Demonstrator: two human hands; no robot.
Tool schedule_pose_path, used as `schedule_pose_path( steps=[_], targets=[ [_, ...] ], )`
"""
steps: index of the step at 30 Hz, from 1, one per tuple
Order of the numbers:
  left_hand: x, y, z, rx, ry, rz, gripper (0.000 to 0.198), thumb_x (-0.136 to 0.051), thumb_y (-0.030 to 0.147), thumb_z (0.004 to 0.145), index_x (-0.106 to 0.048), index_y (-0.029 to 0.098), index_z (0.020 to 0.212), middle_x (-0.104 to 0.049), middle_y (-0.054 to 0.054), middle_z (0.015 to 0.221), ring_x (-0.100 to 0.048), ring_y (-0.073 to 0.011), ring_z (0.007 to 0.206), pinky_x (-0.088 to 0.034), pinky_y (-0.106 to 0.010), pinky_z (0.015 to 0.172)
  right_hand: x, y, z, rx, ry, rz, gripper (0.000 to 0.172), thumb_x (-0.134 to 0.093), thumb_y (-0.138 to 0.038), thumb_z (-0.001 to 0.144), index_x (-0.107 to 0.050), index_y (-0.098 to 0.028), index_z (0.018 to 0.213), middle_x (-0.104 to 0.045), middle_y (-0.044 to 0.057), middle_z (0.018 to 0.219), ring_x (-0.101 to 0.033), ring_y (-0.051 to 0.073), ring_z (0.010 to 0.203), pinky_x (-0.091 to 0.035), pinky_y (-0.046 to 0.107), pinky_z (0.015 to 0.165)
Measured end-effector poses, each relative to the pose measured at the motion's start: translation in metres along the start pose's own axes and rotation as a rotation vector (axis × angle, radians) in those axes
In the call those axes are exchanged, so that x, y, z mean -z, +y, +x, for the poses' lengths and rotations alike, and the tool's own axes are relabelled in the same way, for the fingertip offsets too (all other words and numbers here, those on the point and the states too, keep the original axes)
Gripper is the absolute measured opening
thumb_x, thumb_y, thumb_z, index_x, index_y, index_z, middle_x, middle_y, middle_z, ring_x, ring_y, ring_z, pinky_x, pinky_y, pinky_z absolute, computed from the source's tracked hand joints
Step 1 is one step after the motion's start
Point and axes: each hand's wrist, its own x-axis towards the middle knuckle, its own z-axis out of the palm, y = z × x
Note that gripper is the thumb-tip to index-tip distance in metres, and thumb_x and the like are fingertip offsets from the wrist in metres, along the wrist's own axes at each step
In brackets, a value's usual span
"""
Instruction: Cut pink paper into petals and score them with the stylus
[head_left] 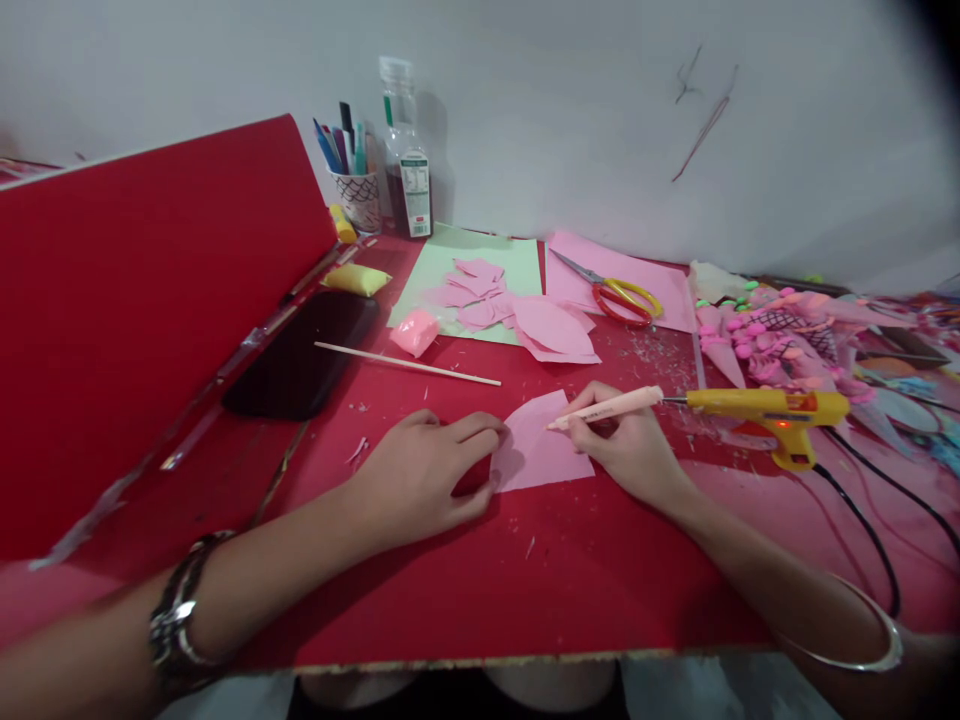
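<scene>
A pink sheet of paper [536, 455] with a curved upper left edge lies flat on the red table. My left hand [442, 465] rests at its left side, fingers apart, the fingertips touching the paper. In my right hand [626, 440] is a pale peach marker [619, 405], gripped between thumb and fingers, its tip on or just over the paper. Behind the paper, cut pink pieces [551, 328] are piled partly on a light green sheet [420, 285]. Red-and-yellow-handled scissors [626, 298] lie on another pink sheet [667, 270].
A yellow glue gun [772, 405] with a black cord lies at the right. Pink decorated cones [780, 325] crowd behind it. A wooden stick [409, 363], dark phone-like object [300, 360], pen cup [356, 200] and bottle [409, 170] stand or lie left of centre. A red board [157, 320] leans at left.
</scene>
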Motion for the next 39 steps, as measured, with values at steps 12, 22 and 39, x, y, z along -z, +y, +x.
schedule_pose_path(
  steps=[12, 22, 39],
  targets=[
    [0.000, -0.001, -0.001, 0.003, 0.006, 0.002, 0.029, -0.041, 0.029, 0.080, -0.049, 0.024, 0.106, -0.051, 0.000, 0.123, -0.060, -0.0186, 0.086, -0.041, -0.036, 0.073, 0.005, 0.010, 0.006, -0.060, 0.124, -0.022, 0.005, -0.051, -0.018, 0.075, -0.050, -0.018, 0.070, -0.054, -0.003, 0.057, -0.054, 0.010, 0.045, -0.041, 0.022, 0.044],
    [0.002, 0.001, 0.000, 0.001, 0.009, 0.005, 0.028, -0.042, 0.029, 0.079, -0.049, 0.023, 0.105, -0.054, 0.000, 0.119, -0.060, -0.0180, 0.085, -0.041, -0.034, 0.071, 0.000, -0.005, -0.008, 0.063, -0.093, 0.225, 0.006, -0.051, -0.013, 0.072, -0.053, -0.018, 0.072, -0.054, -0.003, 0.060, -0.051, 0.009, 0.052, -0.040, 0.019, 0.047],
    [0.001, 0.000, -0.002, 0.018, 0.005, -0.009, 0.028, -0.042, 0.029, 0.078, -0.049, 0.024, 0.104, -0.053, 0.001, 0.120, -0.060, -0.0187, 0.086, -0.042, -0.035, 0.072, -0.008, -0.009, -0.015, 0.022, -0.321, 0.129, 0.005, -0.054, -0.013, 0.069, -0.056, -0.017, 0.069, -0.057, -0.001, 0.062, -0.049, 0.010, 0.055, -0.037, 0.020, 0.048]
  ],
)
